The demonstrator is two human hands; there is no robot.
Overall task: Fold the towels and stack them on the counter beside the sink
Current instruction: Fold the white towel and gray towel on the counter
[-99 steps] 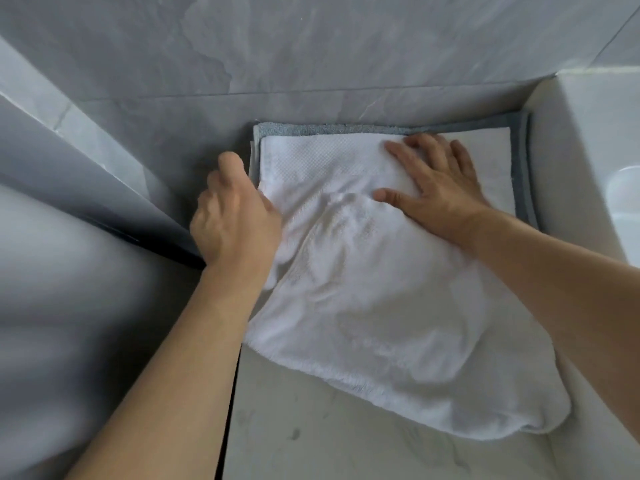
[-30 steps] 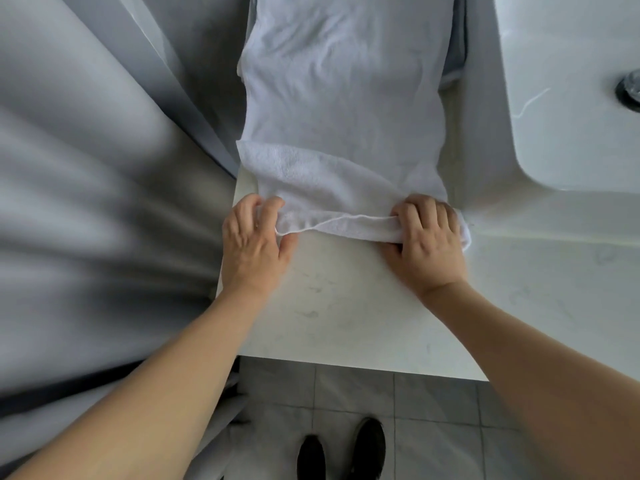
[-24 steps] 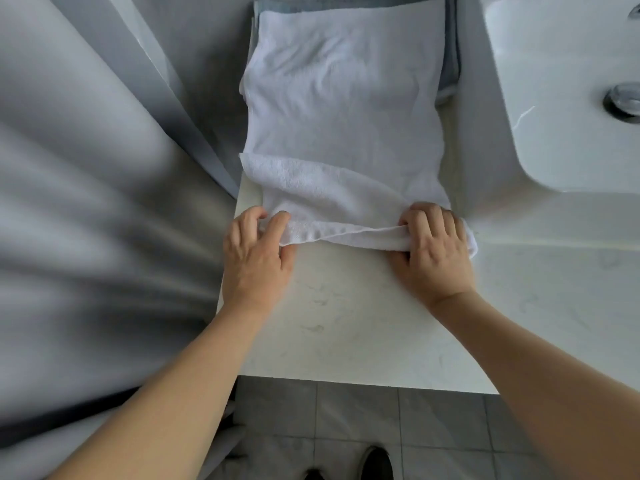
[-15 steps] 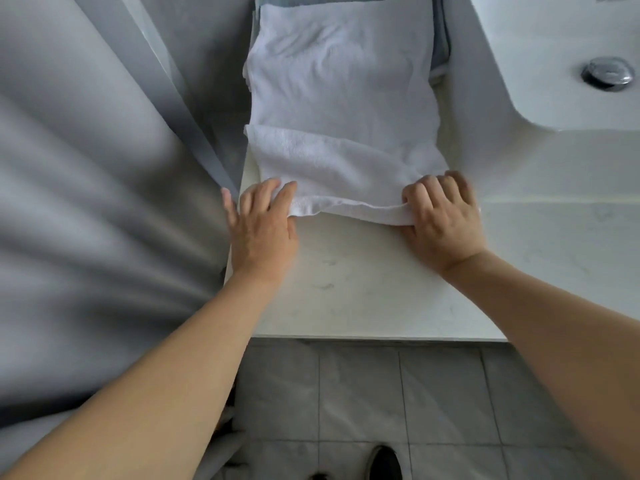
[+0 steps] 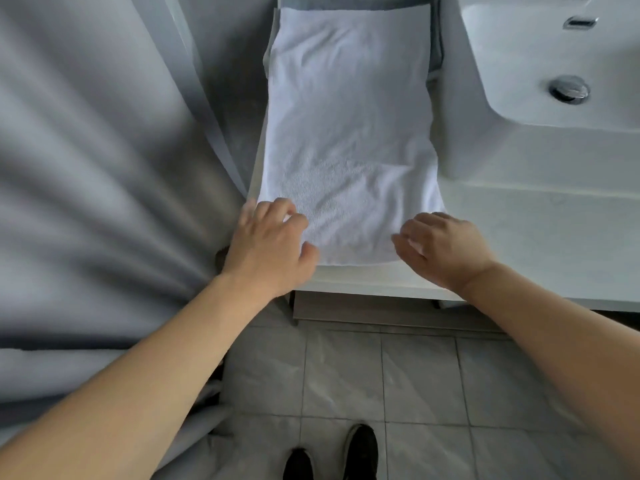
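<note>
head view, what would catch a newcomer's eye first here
A long white towel lies on the counter to the left of the sink, its far end over a grey towel. The left hand and right hand sit at its near corners, fingers loosely curled. Black shoes show on the tiled floor below.

surface: pale counter (image 5: 363,277) — left of sink (image 5: 519,46) | on it: white towel (image 5: 349,133) — over grey towel (image 5: 437,39)

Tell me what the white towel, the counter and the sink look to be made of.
White towel: likely cotton terry, matte, with a nubby looped surface. Counter: pale stone or a look-alike, smooth, faintly veined. Sink: probably glazed ceramic, glossy white.
</note>
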